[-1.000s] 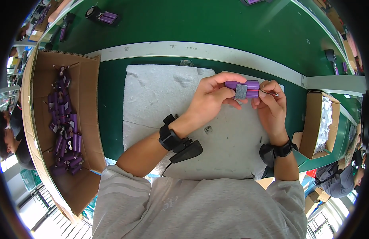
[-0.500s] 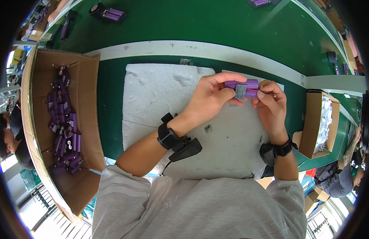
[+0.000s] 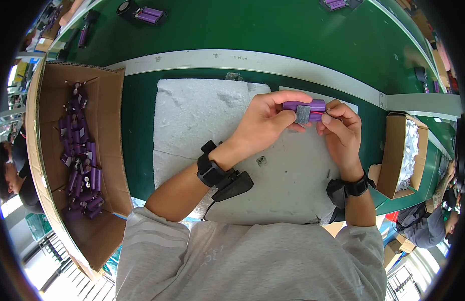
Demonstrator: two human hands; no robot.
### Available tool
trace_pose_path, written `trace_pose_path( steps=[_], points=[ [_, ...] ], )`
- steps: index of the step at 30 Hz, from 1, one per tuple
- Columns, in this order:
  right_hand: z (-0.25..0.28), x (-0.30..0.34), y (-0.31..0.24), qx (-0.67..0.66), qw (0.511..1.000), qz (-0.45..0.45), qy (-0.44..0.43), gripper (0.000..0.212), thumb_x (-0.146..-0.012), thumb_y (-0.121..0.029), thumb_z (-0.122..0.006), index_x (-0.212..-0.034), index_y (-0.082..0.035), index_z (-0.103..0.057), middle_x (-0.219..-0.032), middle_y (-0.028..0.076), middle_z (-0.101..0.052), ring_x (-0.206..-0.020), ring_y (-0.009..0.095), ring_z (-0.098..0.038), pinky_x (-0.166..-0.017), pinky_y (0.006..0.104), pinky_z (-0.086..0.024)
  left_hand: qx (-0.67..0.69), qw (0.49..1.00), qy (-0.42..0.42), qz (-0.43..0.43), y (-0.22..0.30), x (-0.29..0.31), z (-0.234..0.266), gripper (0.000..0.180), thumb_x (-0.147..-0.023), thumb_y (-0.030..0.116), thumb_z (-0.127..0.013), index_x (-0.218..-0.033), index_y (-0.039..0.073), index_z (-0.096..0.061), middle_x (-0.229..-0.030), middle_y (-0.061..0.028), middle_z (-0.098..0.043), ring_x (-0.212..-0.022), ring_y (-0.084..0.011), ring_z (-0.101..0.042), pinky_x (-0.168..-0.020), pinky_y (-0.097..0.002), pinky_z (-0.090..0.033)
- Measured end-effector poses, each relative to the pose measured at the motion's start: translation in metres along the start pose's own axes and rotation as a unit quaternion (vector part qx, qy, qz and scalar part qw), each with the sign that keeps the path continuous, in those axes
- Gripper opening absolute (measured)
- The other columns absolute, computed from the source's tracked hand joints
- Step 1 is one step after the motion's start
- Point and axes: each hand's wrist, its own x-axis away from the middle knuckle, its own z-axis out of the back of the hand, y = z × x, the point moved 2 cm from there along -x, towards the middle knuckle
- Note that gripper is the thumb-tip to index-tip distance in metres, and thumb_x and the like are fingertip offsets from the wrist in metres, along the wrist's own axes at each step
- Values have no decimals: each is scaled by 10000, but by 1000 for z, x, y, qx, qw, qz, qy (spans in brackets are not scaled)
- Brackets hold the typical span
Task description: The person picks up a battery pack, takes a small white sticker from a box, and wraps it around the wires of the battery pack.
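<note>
A purple battery pack (image 3: 316, 106) of two cylindrical cells lies level between my hands, above the right part of a white foam sheet (image 3: 207, 110). On its middle sits a grey square pad (image 3: 302, 115), with a red wire running from beside it toward the right end. My left hand (image 3: 270, 120) grips the pack's left end, thumb near the pad and fingers behind. At the right end, my right hand (image 3: 341, 128) pinches with thumb and index finger around the wire end; the fingertips partly hide what is there.
To the left stands a deep cardboard box (image 3: 107, 150) with many purple battery packs (image 3: 84, 150). A smaller carton (image 3: 391, 170) with white pieces (image 3: 409, 155) is at the right. Beyond a white rail (image 3: 232, 57), purple packs in black holders (image 3: 149, 15) lie on the green surface.
The packs beyond the rail have shifted slightly right and down in view. My hands and the battery pack keep nearly the same place and hold.
</note>
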Motion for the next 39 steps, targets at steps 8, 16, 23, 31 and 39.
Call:
trace_pose_path(
  steps=[8, 16, 23, 31, 39],
  points=[
    [-3, 0, 0, 19, 1000, -4, 21, 29, -818, -16, -541, -842, -19, -527, -830, 48, -496, -641, 119, -511, -557, 257, -401, -21, 1000, -7, 1, 2, 1, 0, 338, -830, -66, -358, -1139, -31, -492, -1082, -161, -548, -909, -256, -598, -784, -354, -518],
    [-2, -1, 0, -14, 1000, -10, 18, 35, -846, -40, -514, -862, -12, -529, -805, 39, -500, -645, 113, -504, -561, 245, -395, 11, 1000, 8, 7, 4, -1, 3, 351, -833, -58, -343, -1161, -34, -466, -1104, -175, -544, -929, -270, -594, -780, -370, -516],
    [-1, -1, 2, 5, 1000, 1, 12, 36, -850, -44, -517, -864, -13, -528, -802, 39, -495, -639, 109, -501, -548, 243, -399, 24, 999, 23, -1, 3, -1, 1, 337, -795, -74, -381, -1095, -25, -526, -1024, -140, -583, -823, -204, -620, -707, -305, -541],
    [-1, -2, 2, 21, 1000, 4, 15, 20, -843, -29, -516, -850, -11, -517, -797, 47, -491, -624, 112, -501, -536, 247, -403, 15, 1000, 19, -2, 3, -2, 2, 333, -792, -73, -384, -1088, -28, -531, -1019, -137, -584, -808, -196, -618, -700, -302, -541],
    [0, -1, 2, 31, 999, 1, 8, 17, -830, -13, -519, -839, -8, -506, -808, 54, -486, -618, 117, -505, -535, 248, -405, -5, 1000, 15, -8, 4, -1, 1, 333, -788, -75, -388, -1080, -22, -539, -1014, -134, -583, -806, -186, -612, -699, -298, -538]
  ],
)
